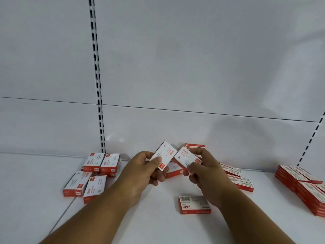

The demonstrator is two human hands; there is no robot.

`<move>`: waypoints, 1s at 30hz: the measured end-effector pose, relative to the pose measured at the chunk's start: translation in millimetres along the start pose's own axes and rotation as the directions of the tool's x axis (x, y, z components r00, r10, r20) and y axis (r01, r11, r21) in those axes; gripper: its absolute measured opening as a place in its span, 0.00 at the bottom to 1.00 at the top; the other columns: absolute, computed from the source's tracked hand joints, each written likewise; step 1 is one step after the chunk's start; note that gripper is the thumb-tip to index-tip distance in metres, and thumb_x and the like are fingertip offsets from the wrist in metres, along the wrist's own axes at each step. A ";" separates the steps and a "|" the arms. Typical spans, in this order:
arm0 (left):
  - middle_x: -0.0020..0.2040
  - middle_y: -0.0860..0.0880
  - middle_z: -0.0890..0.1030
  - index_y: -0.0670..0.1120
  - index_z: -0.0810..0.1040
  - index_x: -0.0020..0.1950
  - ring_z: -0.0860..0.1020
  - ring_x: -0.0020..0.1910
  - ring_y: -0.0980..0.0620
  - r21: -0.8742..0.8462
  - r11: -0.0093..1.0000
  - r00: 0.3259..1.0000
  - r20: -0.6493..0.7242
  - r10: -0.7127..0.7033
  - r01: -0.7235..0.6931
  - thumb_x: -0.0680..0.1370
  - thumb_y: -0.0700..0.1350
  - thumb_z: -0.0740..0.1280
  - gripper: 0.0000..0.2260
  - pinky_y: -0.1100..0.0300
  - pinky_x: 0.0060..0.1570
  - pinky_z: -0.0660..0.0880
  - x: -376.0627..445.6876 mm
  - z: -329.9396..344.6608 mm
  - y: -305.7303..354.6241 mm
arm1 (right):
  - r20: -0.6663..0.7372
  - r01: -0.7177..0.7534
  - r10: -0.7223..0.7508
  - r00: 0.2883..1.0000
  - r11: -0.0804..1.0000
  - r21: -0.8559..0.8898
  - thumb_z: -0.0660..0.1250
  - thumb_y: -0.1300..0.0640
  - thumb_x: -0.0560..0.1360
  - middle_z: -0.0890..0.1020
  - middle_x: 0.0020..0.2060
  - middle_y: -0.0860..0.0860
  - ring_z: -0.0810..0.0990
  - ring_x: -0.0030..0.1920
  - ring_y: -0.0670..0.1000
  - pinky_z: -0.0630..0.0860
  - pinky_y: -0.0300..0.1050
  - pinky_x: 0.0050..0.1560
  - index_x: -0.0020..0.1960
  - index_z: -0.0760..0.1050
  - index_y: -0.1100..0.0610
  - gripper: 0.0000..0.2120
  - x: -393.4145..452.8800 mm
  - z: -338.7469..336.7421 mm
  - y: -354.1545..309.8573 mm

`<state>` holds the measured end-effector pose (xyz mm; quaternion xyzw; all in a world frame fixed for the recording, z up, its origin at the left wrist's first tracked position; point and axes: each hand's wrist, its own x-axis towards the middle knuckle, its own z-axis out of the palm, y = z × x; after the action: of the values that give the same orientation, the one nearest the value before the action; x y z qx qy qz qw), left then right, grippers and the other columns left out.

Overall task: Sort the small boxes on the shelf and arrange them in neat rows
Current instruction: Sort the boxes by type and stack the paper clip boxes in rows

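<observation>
Above white metal shelf (158,217): one red-and-white cardboard paper-clip box (162,156) pinched in left hand (146,170), another (187,160) in right hand (204,171) — both unplaced. Left cluster (91,175) partly grouped; staple boxes (194,205) judged unsorted.

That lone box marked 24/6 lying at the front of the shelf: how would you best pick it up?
The 24/6 box lies flat, apart from the others, with bare shelf all around. Probably come from above and pinch its two long red edges, thumb on the near one, fingers on the far one.
</observation>
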<state>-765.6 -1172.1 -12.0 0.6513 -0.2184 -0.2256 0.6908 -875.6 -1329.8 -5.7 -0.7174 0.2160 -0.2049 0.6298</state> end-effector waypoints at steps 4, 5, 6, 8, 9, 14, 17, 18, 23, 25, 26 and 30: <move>0.42 0.44 0.86 0.42 0.79 0.56 0.80 0.34 0.50 -0.034 0.999 0.997 -0.076 0.017 -0.020 0.81 0.40 0.65 0.06 0.57 0.34 0.72 -1.1 -1.0 6.2 | 0.069 -0.001 -0.006 0.998 0.995 0.100 0.71 0.65 0.74 0.85 0.48 0.54 0.72 0.36 0.53 0.70 0.41 0.34 0.58 0.77 0.44 0.19 -2.3 -3.1 -2.5; 0.41 0.45 0.85 0.43 0.80 0.54 0.79 0.34 0.51 0.000 0.999 0.993 -0.103 0.052 -0.052 0.80 0.41 0.67 0.05 0.58 0.35 0.71 -1.4 -1.0 9.4 | 0.078 0.011 -0.020 0.997 0.992 0.123 0.70 0.66 0.74 0.85 0.48 0.54 0.72 0.36 0.53 0.70 0.41 0.34 0.58 0.78 0.45 0.20 -3.8 -3.0 -4.7; 0.40 0.48 0.85 0.45 0.82 0.52 0.77 0.34 0.54 0.052 0.995 0.988 -0.128 0.090 -0.084 0.79 0.42 0.68 0.05 0.60 0.35 0.69 -3.1 -1.4 13.2 | 0.066 0.025 -0.034 0.997 0.990 0.141 0.70 0.67 0.74 0.85 0.48 0.55 0.73 0.36 0.53 0.71 0.41 0.34 0.58 0.78 0.46 0.19 -5.8 -2.5 -7.5; 0.36 0.52 0.84 0.47 0.83 0.49 0.74 0.28 0.60 0.121 0.985 0.975 -0.166 0.146 -0.127 0.77 0.43 0.71 0.03 0.63 0.33 0.67 -9.6 -5.3 20.7 | 0.016 0.044 -0.047 0.999 0.983 0.178 0.68 0.67 0.76 0.84 0.49 0.57 0.78 0.38 0.54 0.75 0.43 0.36 0.59 0.77 0.51 0.16 -11.3 2.7 -14.5; 0.37 0.52 0.84 0.47 0.83 0.48 0.73 0.27 0.61 0.136 0.982 0.973 -0.173 0.154 -0.132 0.77 0.44 0.71 0.02 0.63 0.32 0.67 -15.3 -9.5 24.1 | 0.008 0.043 -0.045 0.999 0.978 0.204 0.67 0.67 0.77 0.84 0.49 0.58 0.81 0.39 0.55 0.77 0.45 0.39 0.58 0.76 0.54 0.13 -14.6 8.6 -19.0; 0.36 0.51 0.83 0.48 0.82 0.43 0.72 0.30 0.53 0.265 0.961 0.962 -0.232 0.141 -0.077 0.78 0.52 0.68 0.09 0.58 0.33 0.68 -40.8 -49.0 26.3 | -0.019 0.011 -0.008 1.000 0.985 0.173 0.69 0.67 0.76 0.85 0.46 0.59 0.86 0.43 0.60 0.82 0.57 0.48 0.47 0.70 0.61 0.07 -30.9 58.9 -37.6; 0.38 0.52 0.84 0.50 0.81 0.45 0.76 0.31 0.52 0.283 0.958 0.954 -0.275 0.122 -0.041 0.77 0.51 0.68 0.06 0.58 0.35 0.72 -49.8 -85.6 27.0 | -0.105 0.040 -0.035 0.994 0.998 0.041 0.72 0.61 0.74 0.86 0.37 0.55 0.82 0.37 0.53 0.74 0.48 0.36 0.40 0.70 0.58 0.10 -37.1 99.6 -40.7; 0.41 0.52 0.85 0.52 0.80 0.48 0.78 0.32 0.54 0.317 0.948 0.952 -0.282 0.120 -0.025 0.77 0.50 0.67 0.04 0.58 0.36 0.74 -53.0 -98.6 28.1 | -0.112 0.032 -0.031 0.993 0.999 0.006 0.72 0.59 0.75 0.86 0.35 0.53 0.81 0.34 0.52 0.71 0.45 0.33 0.39 0.70 0.58 0.11 -38.3 113.7 -41.1; 0.46 0.56 0.82 0.55 0.76 0.51 0.81 0.44 0.57 0.629 0.776 0.936 -0.292 0.196 0.033 0.77 0.53 0.68 0.05 0.58 0.44 0.78 -62.7 -164.0 28.4 | -0.126 -0.028 -0.002 0.992 0.973 -0.230 0.70 0.52 0.76 0.85 0.38 0.50 0.80 0.29 0.45 0.71 0.34 0.27 0.41 0.75 0.59 0.12 -46.5 178.7 -47.1; 0.46 0.56 0.82 0.55 0.75 0.51 0.80 0.45 0.56 0.730 0.682 0.942 -0.262 0.209 0.052 0.76 0.55 0.67 0.07 0.58 0.43 0.76 -62.2 -182.0 25.6 | -0.147 -0.016 -0.034 0.989 0.946 -0.322 0.71 0.52 0.76 0.85 0.37 0.51 0.80 0.29 0.45 0.72 0.35 0.27 0.41 0.75 0.59 0.11 -48.0 198.0 -43.8; 0.46 0.56 0.81 0.56 0.74 0.50 0.79 0.44 0.56 0.765 0.641 0.947 -0.243 0.210 0.054 0.76 0.55 0.67 0.07 0.59 0.41 0.73 -60.5 -189.1 23.0 | -0.161 -0.009 -0.056 0.985 0.926 -0.378 0.71 0.53 0.76 0.84 0.36 0.51 0.81 0.31 0.46 0.74 0.38 0.28 0.40 0.75 0.58 0.11 -47.2 206.0 -40.8; 0.42 0.55 0.80 0.53 0.75 0.46 0.78 0.44 0.54 0.833 0.551 0.975 -0.154 0.161 0.040 0.76 0.57 0.65 0.08 0.58 0.41 0.73 -57.2 -203.5 15.9 | -0.199 -0.046 -0.084 0.976 0.818 -0.573 0.71 0.49 0.75 0.82 0.34 0.48 0.82 0.35 0.45 0.80 0.43 0.37 0.42 0.76 0.54 0.09 -42.4 221.9 -28.4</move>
<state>-689.9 -974.1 -8.1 0.9122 -0.2464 -0.0011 0.3274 -783.4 -1121.6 -5.7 -0.8493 0.3274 -0.2130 0.3551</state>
